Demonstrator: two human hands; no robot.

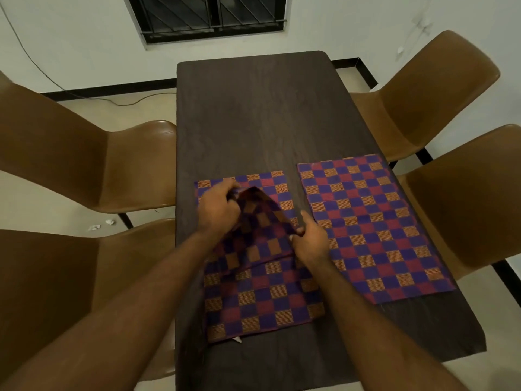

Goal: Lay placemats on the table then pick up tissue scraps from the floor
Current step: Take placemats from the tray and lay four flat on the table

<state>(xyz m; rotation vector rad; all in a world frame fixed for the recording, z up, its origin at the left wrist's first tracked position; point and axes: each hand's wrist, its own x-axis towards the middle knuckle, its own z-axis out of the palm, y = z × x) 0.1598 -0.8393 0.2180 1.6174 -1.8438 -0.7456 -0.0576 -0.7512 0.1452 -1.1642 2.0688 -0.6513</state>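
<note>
Overhead, the left hand point(218, 206) pinches the far corner of a lifted placemat point(259, 230) and the right hand point(310, 239) pinches its right edge; it hangs between them over a second placemat point(259, 297) on the table point(253, 108), beside a third placemat point(372, 224) lying flat.

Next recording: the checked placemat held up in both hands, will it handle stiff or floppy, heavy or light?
Probably floppy: the lifted placemat bends and sags between the left hand and right hand. Likely light, since pinches at its edges hold it up. Its woven surface looks rough, so probably not slippery.
</note>
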